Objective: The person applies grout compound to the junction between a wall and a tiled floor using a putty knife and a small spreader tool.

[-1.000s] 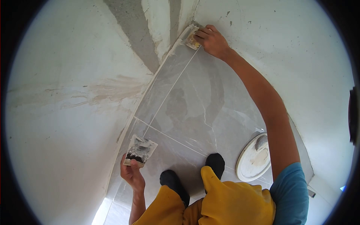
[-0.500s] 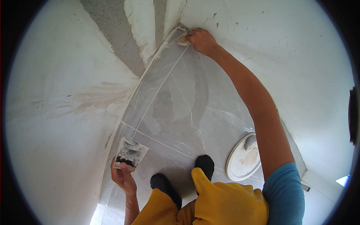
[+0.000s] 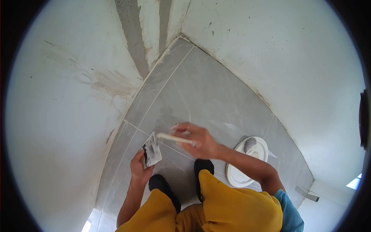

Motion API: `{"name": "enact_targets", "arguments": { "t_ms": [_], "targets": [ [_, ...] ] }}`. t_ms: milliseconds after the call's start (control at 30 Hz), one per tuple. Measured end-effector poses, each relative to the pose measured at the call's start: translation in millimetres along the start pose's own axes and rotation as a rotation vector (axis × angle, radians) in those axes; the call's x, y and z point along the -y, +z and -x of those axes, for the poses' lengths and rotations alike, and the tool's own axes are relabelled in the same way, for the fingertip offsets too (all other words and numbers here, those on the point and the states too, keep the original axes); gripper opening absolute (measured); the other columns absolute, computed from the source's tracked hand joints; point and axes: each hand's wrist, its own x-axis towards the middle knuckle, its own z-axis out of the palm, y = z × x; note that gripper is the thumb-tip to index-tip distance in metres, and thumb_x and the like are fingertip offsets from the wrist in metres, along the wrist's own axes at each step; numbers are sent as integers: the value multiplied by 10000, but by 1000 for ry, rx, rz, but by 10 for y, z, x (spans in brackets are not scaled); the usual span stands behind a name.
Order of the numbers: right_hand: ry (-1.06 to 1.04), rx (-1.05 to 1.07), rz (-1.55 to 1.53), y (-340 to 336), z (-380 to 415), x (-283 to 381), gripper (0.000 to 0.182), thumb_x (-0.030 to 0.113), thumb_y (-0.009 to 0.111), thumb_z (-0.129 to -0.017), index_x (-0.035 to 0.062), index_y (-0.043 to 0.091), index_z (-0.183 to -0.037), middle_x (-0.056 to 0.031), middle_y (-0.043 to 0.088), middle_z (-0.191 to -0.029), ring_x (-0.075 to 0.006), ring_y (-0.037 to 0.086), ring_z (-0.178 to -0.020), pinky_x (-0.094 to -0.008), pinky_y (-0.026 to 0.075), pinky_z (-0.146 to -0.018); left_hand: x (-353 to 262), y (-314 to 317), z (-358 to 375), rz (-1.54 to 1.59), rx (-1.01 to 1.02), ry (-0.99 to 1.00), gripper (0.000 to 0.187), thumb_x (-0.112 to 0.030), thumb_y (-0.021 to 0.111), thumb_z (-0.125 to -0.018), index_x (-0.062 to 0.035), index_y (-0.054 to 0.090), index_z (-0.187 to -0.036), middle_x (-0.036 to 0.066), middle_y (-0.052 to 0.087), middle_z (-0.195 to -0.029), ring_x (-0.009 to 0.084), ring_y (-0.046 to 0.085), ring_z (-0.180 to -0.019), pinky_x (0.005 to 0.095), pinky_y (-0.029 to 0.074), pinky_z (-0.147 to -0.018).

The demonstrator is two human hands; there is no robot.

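My left hand [image 3: 140, 167] grips a small flat scraper [image 3: 151, 150] smeared with grey and white grout, held low above the grey floor tiles [image 3: 201, 92]. My right hand [image 3: 198, 140] holds a thin pale spreader [image 3: 174, 138] edge-on, its tip almost touching the scraper in my left hand. Both hands are close together in front of my knees, over a white grout line.
A white round lid [image 3: 244, 166] with a lump of grey grout lies on the floor at my right. White plastered walls [image 3: 58, 116] meet in a corner [image 3: 181, 35] ahead. My black socks [image 3: 162, 183] and yellow trousers [image 3: 228, 208] fill the bottom.
My right hand has come back from the far corner down to my left hand, bringing the spreader to the scraper. The view has tilted and I seem lower to the floor.
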Motion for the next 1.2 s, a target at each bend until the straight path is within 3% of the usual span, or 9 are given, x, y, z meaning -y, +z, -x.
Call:
{"name": "enact_targets", "arguments": {
  "t_ms": [100, 233, 367, 400, 500, 600, 700, 867, 1200],
  "targets": [
    [-111, 128, 224, 256, 349, 137, 395, -38, 630, -765, 69, 671, -1144, -151, 587, -1217, -292, 656, -990, -291, 576, -650, 150, 77, -46, 47, -103, -126, 224, -223, 422, -983, -82, 566, -1081, 13, 642, -931, 123, 592, -691, 237, 435, -504],
    [-58, 198, 534, 117, 509, -13, 495, -53, 623, -696, 93, 665, -1167, -139, 596, -1227, -278, 660, -990, -288, 578, -617, -119, -118, 58, 33, 189, 1, 209, -237, 440, -988, -92, 582, -1038, 0, 612, -844, 90, 547, -644, 213, 408, -480],
    [230, -3, 459, -435, 875, -55, 368, -49, 609, -744, 42, 682, -1093, -139, 680, -1019, -297, 678, -817, -338, 560, -610, -406, -108, 140, -96, 43, 250, 230, -284, 482, -991, -96, 590, -1070, 20, 617, -828, 119, 585, -680, 249, 446, -513],
    [316, -90, 467, -640, 990, -39, 252, -24, 605, -769, 15, 677, -1007, -156, 676, -952, -318, 660, -754, -354, 549, -610, -402, 249, 273, -97, -116, 308, 215, -256, 472, -1007, -73, 562, -940, -4, 535, -723, 62, 442, -584, 205, 312, -385],
    [646, -322, 497, -1263, 1471, -7, 76, 35, 609, -820, -38, 622, -833, -196, 655, -862, -345, 622, -655, -363, 513, -592, -464, -41, 220, -152, 60, 279, 206, -260, 478, -1001, -77, 573, -999, -6, 545, -757, 81, 470, -612, 229, 354, -442],
    [807, -523, 471, -1682, 1952, 92, 184, 103, 602, -868, -67, 569, -808, -210, 620, -713, -261, 645, -649, -353, 504, -587, -425, -218, 162, -219, 173, 259, 229, -283, 488, -995, -85, 590, -1050, -4, 556, -777, 92, 502, -634, 247, 388, -481],
    [923, -502, 521, -1837, 2328, 257, 174, 115, 593, -858, -52, 579, -811, -206, 633, -744, -300, 635, -652, -355, 509, -612, -366, -227, 32, -239, 172, 219, 230, -279, 489, -995, -86, 594, -1064, -5, 566, -804, 92, 511, -653, 249, 401, -507],
    [1219, -48, 789, -1812, 2997, 302, 247, 62, 566, -803, 13, 684, -1014, -179, 685, -935, -389, 638, -806, -435, 527, -753, -337, -49, -142, -226, 83, 222, 254, -261, 484, -995, -78, 598, -1127, 17, 625, -919, 124, 593, -777, 267, 484, -663],
    [1050, -259, 1014, -1102, 3633, -137, 300, -36, 589, -778, 52, 712, -1037, -117, 700, -1042, -329, 652, -869, -412, 532, -764, -314, 58, -232, -284, 309, 99, 276, -265, 483, -994, -75, 594, -1161, 26, 639, -974, 138, 607, -816, 272, 494, -722]
  ]
}}
